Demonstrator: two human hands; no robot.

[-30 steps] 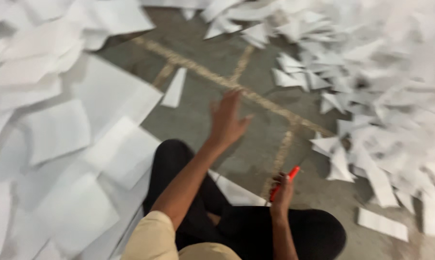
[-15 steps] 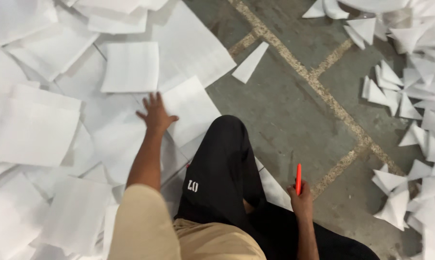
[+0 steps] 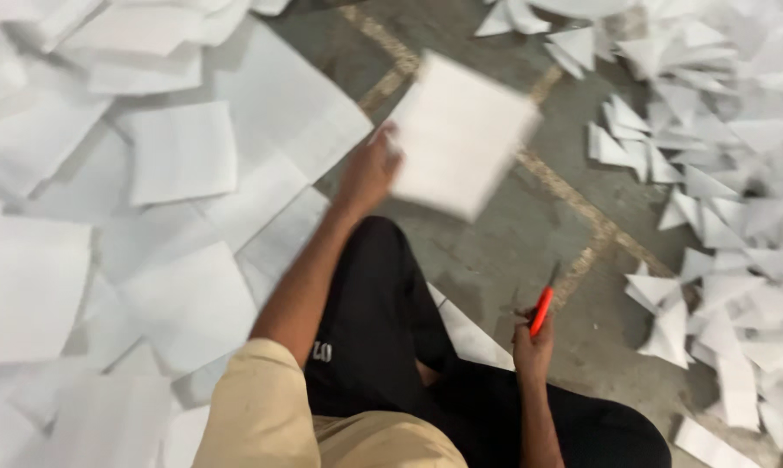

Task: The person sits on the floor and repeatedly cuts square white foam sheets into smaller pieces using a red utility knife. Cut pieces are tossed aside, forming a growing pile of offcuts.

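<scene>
Grey concrete floor point(image 3: 495, 251) fills the centre of the frame, w/ yellowish painted lines crossing it diagonally. We sit on it, black trousers point(image 3: 383, 347) at bottom centre, beige sleeve at the bottom edge.

Our left hand point(image 3: 370, 169), upper centre, is closed on the edge of one white sheet point(image 3: 461, 134), pinched at its left side & lifted clear of the floor. Sheet is blurred, roughly square, tilted; we count just 1 in the hand, though a second stuck behind it can't be ruled out.

Our right hand point(image 3: 534, 347), lower centre-right, is wrapped around the handle of one orange-red cutter point(image 3: 541, 310), pointing up & away from us; blade end too small to make out.

Left half of the frame: flat white sheets point(image 3: 179, 152) overlapping in a loose spread, too many & too overlapped for a firm count, approx. a dozen or more visible.

Right side & top right: heap of white triangular pieces point(image 3: 712, 199), far too many to count, dozens at least. One flat piece lies just beside our knee, bottom centre.
</scene>
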